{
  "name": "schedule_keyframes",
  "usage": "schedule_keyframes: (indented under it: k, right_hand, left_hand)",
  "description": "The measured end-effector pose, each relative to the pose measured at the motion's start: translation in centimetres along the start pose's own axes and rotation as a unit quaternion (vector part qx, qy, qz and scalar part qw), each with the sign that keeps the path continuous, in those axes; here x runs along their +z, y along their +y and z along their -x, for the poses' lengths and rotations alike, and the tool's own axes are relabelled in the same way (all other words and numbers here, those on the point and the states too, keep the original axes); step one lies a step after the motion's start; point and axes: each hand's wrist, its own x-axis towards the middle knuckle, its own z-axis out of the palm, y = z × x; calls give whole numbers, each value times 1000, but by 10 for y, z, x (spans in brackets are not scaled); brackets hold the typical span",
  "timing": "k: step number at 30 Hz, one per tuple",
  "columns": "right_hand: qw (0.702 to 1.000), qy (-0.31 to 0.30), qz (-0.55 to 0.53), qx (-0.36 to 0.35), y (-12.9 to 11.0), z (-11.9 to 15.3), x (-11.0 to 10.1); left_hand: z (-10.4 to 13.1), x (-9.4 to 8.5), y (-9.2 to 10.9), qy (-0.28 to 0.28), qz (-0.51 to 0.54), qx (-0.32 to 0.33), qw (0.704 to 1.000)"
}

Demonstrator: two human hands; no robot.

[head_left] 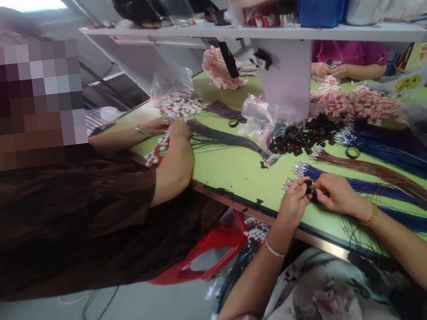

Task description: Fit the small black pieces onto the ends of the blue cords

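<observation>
Black housing sits at 4 o'clock of the view, pinched in the left hand's fingers. Right hand's fingers bend against it; their grip cannot be determined. Risk noted: blue wires, at 4 o'clock from both hands, could snag and jerk the small part free.

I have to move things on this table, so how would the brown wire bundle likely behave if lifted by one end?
The brown wire bundle would probably droop, as it curves across the green table. Its thin strands may splay, since no tie shows along its middle. Its silvery tips could snag, being crowded together.
</observation>
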Motion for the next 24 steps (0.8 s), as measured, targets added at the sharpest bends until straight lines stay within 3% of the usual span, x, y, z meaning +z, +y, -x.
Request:
schedule_keyframes:
  k: [5, 11, 18, 22, 24]
  right_hand:
    - [999, -23, 36, -32, 3, 1, 3]
    - [997, -19, -59, 37, 10, 3, 2]
    - [998, -1, -27, 64, 6, 7, 11]
    - [990, -48, -93, 91, 24, -3, -4]
    - [989, -34, -49, 135, 42, -13, -10]
  left_hand:
    - [0, 2, -7, 26, -39, 16, 999]
    - [-2, 7, -12, 54, -42, 27, 997]
    - [-3, 8, -14, 64, -95, 33, 993]
    - [-7, 9, -13, 65, -82, 33, 994]
    - [-10, 10, -14, 58, -66, 34, 995]
